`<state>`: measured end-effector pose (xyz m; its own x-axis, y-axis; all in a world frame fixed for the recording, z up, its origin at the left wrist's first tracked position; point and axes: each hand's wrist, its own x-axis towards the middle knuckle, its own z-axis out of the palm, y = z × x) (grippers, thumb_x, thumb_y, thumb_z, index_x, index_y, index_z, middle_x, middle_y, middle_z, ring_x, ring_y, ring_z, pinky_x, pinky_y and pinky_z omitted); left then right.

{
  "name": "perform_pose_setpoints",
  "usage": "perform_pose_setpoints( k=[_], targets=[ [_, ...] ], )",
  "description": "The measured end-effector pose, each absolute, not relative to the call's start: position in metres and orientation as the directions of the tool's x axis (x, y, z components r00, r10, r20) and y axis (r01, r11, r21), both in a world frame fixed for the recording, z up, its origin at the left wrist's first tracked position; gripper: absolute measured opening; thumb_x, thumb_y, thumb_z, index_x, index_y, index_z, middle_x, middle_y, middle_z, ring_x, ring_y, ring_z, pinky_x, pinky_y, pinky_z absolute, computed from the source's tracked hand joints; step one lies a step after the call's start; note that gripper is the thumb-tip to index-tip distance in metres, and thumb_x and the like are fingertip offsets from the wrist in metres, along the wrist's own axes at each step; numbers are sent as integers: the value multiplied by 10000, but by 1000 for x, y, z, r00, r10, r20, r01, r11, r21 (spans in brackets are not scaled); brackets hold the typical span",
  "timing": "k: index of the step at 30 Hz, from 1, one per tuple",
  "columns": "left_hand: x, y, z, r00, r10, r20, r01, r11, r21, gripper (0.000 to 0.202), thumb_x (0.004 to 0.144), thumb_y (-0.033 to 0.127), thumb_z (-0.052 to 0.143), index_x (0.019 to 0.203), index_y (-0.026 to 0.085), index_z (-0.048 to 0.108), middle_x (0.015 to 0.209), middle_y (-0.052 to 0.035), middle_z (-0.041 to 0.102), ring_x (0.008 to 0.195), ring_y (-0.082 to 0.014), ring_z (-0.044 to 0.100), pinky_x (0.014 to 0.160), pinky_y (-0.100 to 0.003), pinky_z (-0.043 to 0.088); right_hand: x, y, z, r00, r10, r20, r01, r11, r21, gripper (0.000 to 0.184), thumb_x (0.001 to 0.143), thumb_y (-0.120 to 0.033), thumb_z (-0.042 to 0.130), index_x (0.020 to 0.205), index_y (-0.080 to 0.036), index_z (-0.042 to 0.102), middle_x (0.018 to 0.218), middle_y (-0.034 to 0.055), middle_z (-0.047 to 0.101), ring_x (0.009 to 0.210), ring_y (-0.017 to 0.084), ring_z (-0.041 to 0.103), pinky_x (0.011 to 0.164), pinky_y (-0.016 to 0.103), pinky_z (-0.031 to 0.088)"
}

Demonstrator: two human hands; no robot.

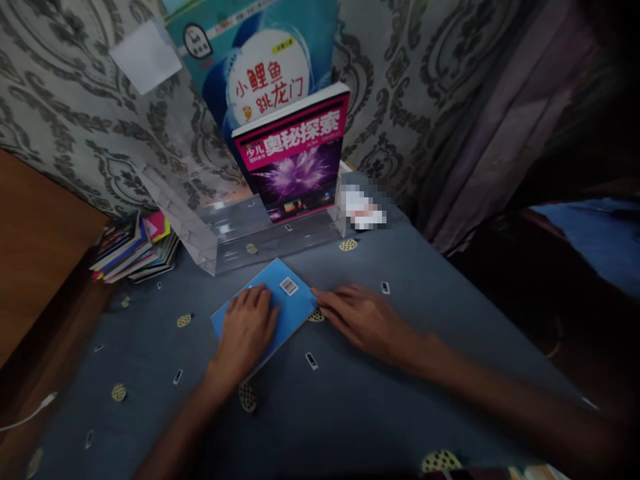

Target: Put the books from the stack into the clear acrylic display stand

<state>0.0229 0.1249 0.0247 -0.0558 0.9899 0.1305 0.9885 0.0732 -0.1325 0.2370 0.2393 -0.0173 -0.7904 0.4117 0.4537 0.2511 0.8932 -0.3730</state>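
Observation:
A blue book (293,308) with a white barcode label lies on the cloth-covered table, back cover up. Across its left part rests my left hand (249,319), palm down with the fingers stretched flat on the cover. My right hand (357,317) is at the book's right corner, thumb and fingers pinched together on the edge. Just beyond the book stands a clear acrylic rack (200,250). In it leans a pink and purple book (300,163), with a larger teal book (210,73) upright behind.
A stack of books (133,250) sits at the table's left edge. Right of the rack is a blurred-out white item (365,207). A white cable (30,418) shows at lower left. Part of another printed item (535,472) shows at the bottom edge. Patterned wallpaper backs the table.

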Motion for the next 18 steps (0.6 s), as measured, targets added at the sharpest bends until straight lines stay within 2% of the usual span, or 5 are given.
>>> perform_pose_setpoints(
  k=[2, 5, 9, 12, 18],
  targets=[
    [4, 118, 28, -171, 981, 88, 973, 182, -140, 271, 989, 309, 530, 1222, 186, 595, 1306, -136, 636, 1134, -297, 628, 901, -446, 528, 236, 235, -13, -811, 393, 432, 270, 908, -320, 337, 1029, -258, 423, 1314, -171, 580, 852, 88, 710, 799, 238, 664, 768, 397, 552],
    [-12, 108, 30, -267, 964, -14, 961, 265, -75, 343, 1020, 325, 471, 1339, 221, 540, 1240, -101, 657, 1102, -267, 645, 850, -394, 545, 229, 232, -8, -836, 369, 405, 277, 922, -270, 372, 1018, -243, 432, 1368, -155, 521, 906, 102, 725, 880, 253, 660, 823, 419, 543],
    [-7, 100, 30, -361, 932, -29, 931, 358, -75, 316, 1022, 346, 466, 1298, 227, 561, 1180, -89, 633, 1089, -248, 640, 744, -316, 541, 212, 240, -4, -870, 327, 369, 260, 940, -219, 355, 1010, -262, 444, 1333, -152, 544, 1105, 149, 725, 1067, 297, 639, 931, 485, 515],
    [1, 98, 29, -405, 914, -26, 911, 401, -97, 275, 1020, 369, 464, 1225, 228, 582, 1145, -82, 607, 1038, -235, 650, 668, -278, 521, 198, 256, -6, -881, 337, 332, 264, 933, -246, 366, 1012, -298, 453, 1331, -152, 554, 1190, 160, 710, 1184, 325, 599, 982, 516, 491],
    [7, 98, 30, -414, 908, -69, 906, 403, -131, 308, 1035, 405, 407, 1146, 191, 598, 1091, -90, 594, 959, -239, 665, 671, -299, 518, 178, 287, -17, -888, 363, 283, 258, 901, -348, 429, 1025, -346, 436, 1426, -204, 494, 1362, 143, 635, 1305, 318, 534, 1035, 525, 463]
  ],
)
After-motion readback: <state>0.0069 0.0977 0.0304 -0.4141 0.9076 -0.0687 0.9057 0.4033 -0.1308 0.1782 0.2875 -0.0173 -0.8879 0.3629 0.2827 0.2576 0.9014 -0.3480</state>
